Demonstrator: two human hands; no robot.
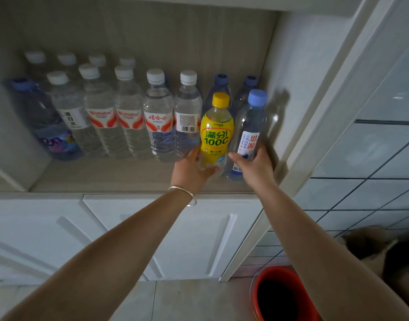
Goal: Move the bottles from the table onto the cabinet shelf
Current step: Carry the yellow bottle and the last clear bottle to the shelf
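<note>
My left hand (194,167) grips the lower part of a yellow-labelled bottle (216,130) with a yellow cap. My right hand (254,165) grips the lower part of a clear water bottle (251,133) with a light blue cap and a white label. Both bottles stand upright at the right end of the cabinet shelf (101,177), side by side. I cannot tell whether their bases touch the shelf. Several water bottles (129,112) with white caps fill the shelf to the left, and two dark blue-capped bottles (220,86) stand behind the held ones.
The cabinet's right wall (291,77) is close beside the clear bottle. A large blue-tinted bottle (43,121) stands at the shelf's left end. White cabinet doors (175,239) are below. A red bucket (280,295) sits on the floor at the lower right, next to a tiled wall (372,170).
</note>
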